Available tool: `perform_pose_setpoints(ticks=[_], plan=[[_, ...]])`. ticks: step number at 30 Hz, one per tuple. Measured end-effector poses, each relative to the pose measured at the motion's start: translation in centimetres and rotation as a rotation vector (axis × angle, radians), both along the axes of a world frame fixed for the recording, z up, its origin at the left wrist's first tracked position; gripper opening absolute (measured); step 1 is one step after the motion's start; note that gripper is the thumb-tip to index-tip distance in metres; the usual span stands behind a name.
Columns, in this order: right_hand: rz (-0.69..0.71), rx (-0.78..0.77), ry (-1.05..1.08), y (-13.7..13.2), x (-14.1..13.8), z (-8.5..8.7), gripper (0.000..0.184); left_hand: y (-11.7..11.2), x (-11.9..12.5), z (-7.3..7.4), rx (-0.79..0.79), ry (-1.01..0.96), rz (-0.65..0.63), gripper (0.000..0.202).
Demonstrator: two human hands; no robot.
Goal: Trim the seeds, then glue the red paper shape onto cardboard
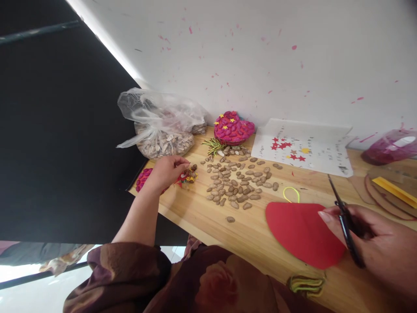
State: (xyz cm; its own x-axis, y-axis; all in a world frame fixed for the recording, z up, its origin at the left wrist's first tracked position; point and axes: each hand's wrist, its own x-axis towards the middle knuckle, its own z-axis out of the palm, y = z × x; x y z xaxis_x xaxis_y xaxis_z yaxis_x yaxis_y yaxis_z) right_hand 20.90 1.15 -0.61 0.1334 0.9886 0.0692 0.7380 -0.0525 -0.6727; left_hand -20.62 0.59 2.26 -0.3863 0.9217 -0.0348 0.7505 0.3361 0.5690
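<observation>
At the left end of the wooden table [198, 213], a magenta studded piece [143, 178] shows partly behind the left hand [167, 173]. That hand bends over a small heap of coloured scraps [191, 177], thumb and forefinger drawn together; I cannot tell whether anything is pinched. Behind it slumps a clear plastic bag [138, 106] of peanuts. Next come a yarn bundle [214, 147], a magenta peanut-covered heart [233, 128] with yellow stars, and loose unshelled peanuts [224, 182] spread in front.

Further right, star cut-outs lie on a white sheet [329, 152], nearer the wall than a red card [296, 230] with a yellow loop [295, 192] at its far edge. The right hand [381, 239] grips black-handled scissors [345, 224] over the card's right side, tips pointing away.

The step in hand seems to be picking at the scraps, scissors kept ready; the next move probably calls for a fine pinch.
</observation>
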Motion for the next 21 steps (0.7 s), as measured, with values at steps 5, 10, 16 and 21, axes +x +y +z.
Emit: perform_pose_setpoints(ticks=[5, 10, 16, 21], plan=[[0.027, -0.012, -0.040, 0.6, 0.9, -0.4, 0.033, 1.8, 1.8, 0.2, 0.048, 0.144, -0.112, 0.027], [0.084, -0.145, -0.097, 1.8, 2.8, -1.4, 0.045, 5.4, 4.9, -0.6, 0.119, 0.246, -0.335, 0.021], [0.107, -0.135, -0.145, 2.2, 3.6, -2.1, 0.052, 9.0, 7.6, -2.0, 0.084, 0.469, -0.371, 0.020], [0.129, -0.099, -0.132, 2.2, 3.6, -2.3, 0.051, 9.6, 8.5, -3.0, 0.078, 0.530, -0.364, 0.019]])
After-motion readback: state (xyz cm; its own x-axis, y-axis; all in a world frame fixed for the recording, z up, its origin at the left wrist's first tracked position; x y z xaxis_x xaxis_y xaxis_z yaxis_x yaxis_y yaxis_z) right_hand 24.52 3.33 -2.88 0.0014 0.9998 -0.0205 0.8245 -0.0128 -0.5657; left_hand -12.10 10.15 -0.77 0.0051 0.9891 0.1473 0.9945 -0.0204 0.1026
